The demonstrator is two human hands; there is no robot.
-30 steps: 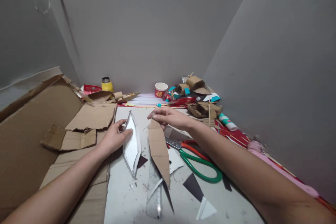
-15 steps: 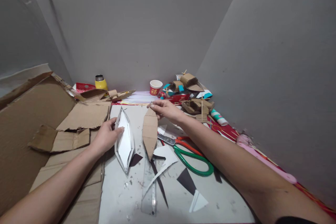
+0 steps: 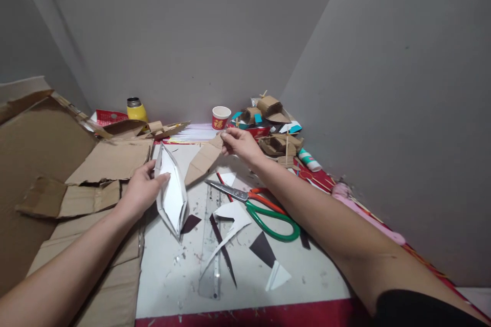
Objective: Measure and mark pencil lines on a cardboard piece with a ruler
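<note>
Head view, left hand [image 3: 141, 191]: my fingers grip the white boat shell [image 3: 171, 191] on the counter [image 3: 245, 276].
Right hand [image 3: 238, 143]: I pinch the cardboard strip [image 3: 201, 162], far end lifted.

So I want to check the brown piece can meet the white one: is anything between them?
Nothing visible. The right hand holds the brown cardboard piece lifted beside the white boat-shaped piece, steadied by the left hand; only bare table shows in the gap.
</note>
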